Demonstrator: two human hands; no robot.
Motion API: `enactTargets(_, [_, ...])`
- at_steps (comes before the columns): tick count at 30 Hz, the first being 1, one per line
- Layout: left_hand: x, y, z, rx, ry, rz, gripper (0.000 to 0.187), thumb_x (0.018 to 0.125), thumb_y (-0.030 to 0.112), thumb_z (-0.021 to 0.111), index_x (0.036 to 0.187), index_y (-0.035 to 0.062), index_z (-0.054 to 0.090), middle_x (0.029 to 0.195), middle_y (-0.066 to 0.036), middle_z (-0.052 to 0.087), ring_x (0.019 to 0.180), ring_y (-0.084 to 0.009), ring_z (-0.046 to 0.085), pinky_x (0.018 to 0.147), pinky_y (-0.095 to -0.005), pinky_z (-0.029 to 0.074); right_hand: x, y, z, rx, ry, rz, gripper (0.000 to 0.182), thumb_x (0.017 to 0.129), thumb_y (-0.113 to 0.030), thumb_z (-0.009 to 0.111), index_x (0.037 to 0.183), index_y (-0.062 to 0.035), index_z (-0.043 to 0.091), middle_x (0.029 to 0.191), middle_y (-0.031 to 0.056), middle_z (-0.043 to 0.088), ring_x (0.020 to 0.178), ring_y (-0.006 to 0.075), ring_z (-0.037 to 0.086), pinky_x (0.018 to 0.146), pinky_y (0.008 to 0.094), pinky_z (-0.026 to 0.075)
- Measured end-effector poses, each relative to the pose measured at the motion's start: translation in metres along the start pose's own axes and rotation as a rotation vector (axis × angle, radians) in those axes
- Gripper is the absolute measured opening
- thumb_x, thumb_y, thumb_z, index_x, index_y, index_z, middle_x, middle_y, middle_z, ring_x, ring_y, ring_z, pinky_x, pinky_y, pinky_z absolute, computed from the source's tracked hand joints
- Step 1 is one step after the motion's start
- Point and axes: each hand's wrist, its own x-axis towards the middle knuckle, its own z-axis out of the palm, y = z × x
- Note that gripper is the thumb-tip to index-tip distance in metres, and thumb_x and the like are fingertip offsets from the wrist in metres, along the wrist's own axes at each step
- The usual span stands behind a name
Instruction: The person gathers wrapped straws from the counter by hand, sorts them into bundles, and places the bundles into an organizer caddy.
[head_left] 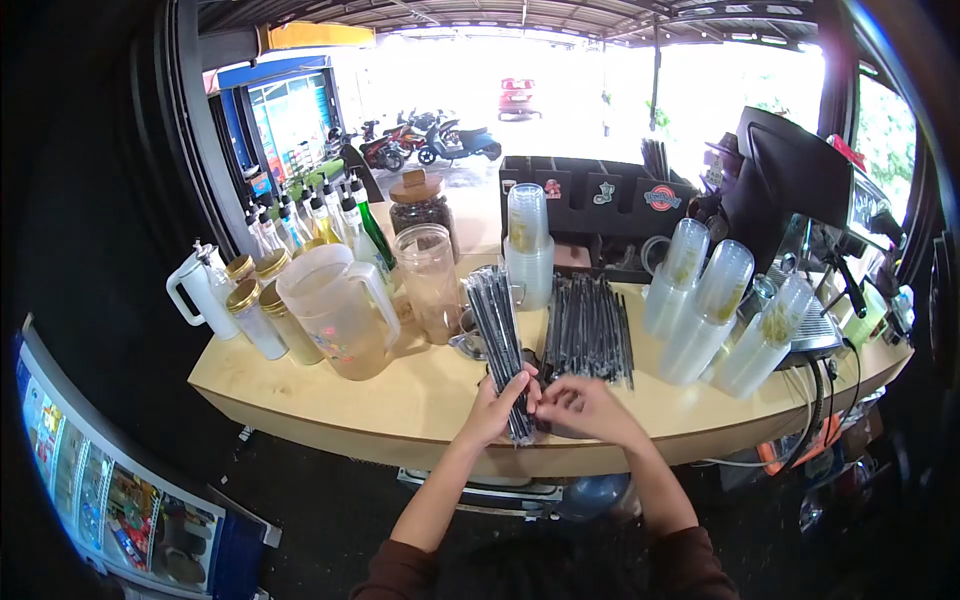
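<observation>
A bundle of black wrapped straws stands nearly upright in my left hand, whose fingers wrap round its lower part at the counter's front edge. My right hand is just right of the bundle, fingers curled close to my left fingertips; what they hold, if anything, is too small to make out. Behind my right hand, a wider pile of black wrapped straws lies on the wooden counter.
A large plastic pitcher, a clear jar and several pump bottles stand left. Stacked plastic cups are behind the straws, with more cup stacks right, beside a coffee machine. A black organizer stands behind.
</observation>
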Motion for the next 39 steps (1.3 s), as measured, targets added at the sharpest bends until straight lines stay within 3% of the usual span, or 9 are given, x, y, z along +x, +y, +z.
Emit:
enactTargets(2, [-0.002,-0.004,0.000,-0.006,-0.047,-0.023,0.019,0.090,0.019,0.044,0.098,0.0019,0.048,0.072,-0.005,0.054,0.059,-0.0090,0.050,0.054,-0.0220,0.043,0.007,-0.016,-0.007,0.056,0.074,-0.016,0.025,0.078,-0.013,0.064,0.098,-0.0006,0.054,0.073,0.0001,0.054,0.066,0.0050,0.052,0.056,0.0190,0.043])
enactTargets(4, [-0.004,-0.008,0.003,0.032,-0.138,-0.062,0.020,0.091,0.019,0.043,0.100,0.0015,0.047,0.077,-0.005,0.055,0.060,-0.0083,0.050,0.054,-0.0209,0.042,0.016,-0.040,-0.003,0.342,0.257,-0.105,0.020,0.078,-0.012,0.064,0.091,0.0004,0.055,0.067,-0.0009,0.052,0.058,0.0032,0.049,0.049,0.0174,0.039])
enactTargets(7, [-0.006,-0.008,0.016,0.002,-0.214,-0.041,0.021,0.092,0.020,0.041,0.101,0.0016,0.046,0.080,-0.007,0.055,0.059,-0.0083,0.050,0.053,-0.0206,0.042,0.026,-0.044,-0.005,0.287,0.296,0.035,0.016,0.079,-0.011,0.063,0.086,0.0015,0.055,0.065,-0.0007,0.050,0.053,0.0029,0.047,0.043,0.0168,0.036])
enactTargets(8, [-0.007,-0.006,0.019,-0.019,-0.207,-0.028,0.022,0.092,0.020,0.040,0.102,0.0012,0.045,0.083,-0.008,0.056,0.059,-0.0085,0.049,0.052,-0.0205,0.041,0.030,-0.040,-0.005,0.280,0.314,-0.021,0.015,0.080,-0.010,0.061,0.082,0.0021,0.054,0.063,-0.0001,0.049,0.049,0.0030,0.045,0.039,0.0172,0.034])
enactTargets(13, [-0.007,-0.001,0.020,0.064,-0.164,0.036,0.026,0.092,0.021,0.040,0.105,-0.0012,0.044,0.087,-0.010,0.057,0.061,-0.0105,0.053,0.055,-0.0222,0.045,0.035,-0.032,-0.012,0.349,0.262,-0.073,0.016,0.081,-0.011,0.060,0.082,0.0041,0.056,0.057,0.0016,0.049,0.048,0.0047,0.047,0.040,0.0194,0.037])
enactTargets(20, [-0.005,-0.002,0.021,0.074,-0.050,0.072,0.026,0.090,0.018,0.045,0.103,-0.0049,0.048,0.093,-0.014,0.059,0.071,-0.0167,0.061,0.061,-0.0267,0.051,0.036,-0.031,-0.011,0.333,0.353,-0.152,0.015,0.080,-0.010,0.061,0.082,0.0043,0.054,0.065,0.0029,0.050,0.049,0.0048,0.049,0.039,0.0176,0.039])
enactTargets(33, [-0.004,-0.007,0.024,0.115,-0.014,0.119,0.019,0.090,0.014,0.044,0.098,-0.0029,0.049,0.088,-0.008,0.058,0.069,-0.0125,0.059,0.062,-0.0247,0.049,0.036,-0.048,0.001,0.269,0.464,-0.112,0.017,0.076,-0.009,0.065,0.086,0.0021,0.056,0.066,0.0008,0.052,0.049,0.0028,0.048,0.039,0.0164,0.039])
enactTargets(39, [-0.003,-0.010,0.022,0.151,0.027,0.141,0.017,0.090,0.013,0.045,0.096,-0.0030,0.049,0.084,-0.007,0.058,0.068,-0.0108,0.058,0.061,-0.0239,0.049,0.042,-0.043,-0.002,0.269,0.386,-0.088,0.017,0.076,-0.007,0.065,0.079,0.0004,0.051,0.063,0.0011,0.052,0.045,0.0023,0.048,0.038,0.0157,0.037])
